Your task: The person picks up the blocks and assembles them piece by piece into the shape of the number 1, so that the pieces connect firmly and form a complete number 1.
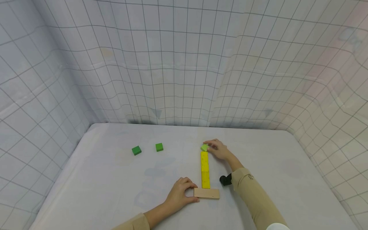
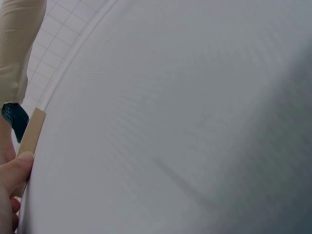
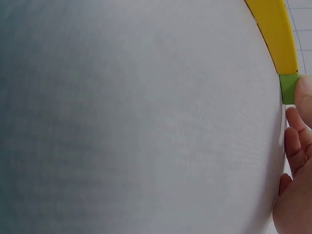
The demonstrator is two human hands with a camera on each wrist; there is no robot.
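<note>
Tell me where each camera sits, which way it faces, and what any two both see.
Head: worn on the head, facing forward and down over the table; left hand, right hand, left sleeve and right sleeve show.
Left wrist: on that wrist, looking across the tabletop; part of the left hand and the right sleeve show at the left edge.
Right wrist: on that wrist, looking across the tabletop; part of the right hand shows at the right edge.
Shared: head and right wrist both show the light green block.

my head view faces forward and down, from high on the near side of the wooden block [image 1: 206,193]. my left wrist's close view shares that block; my right wrist's sits low beyond it.
</note>
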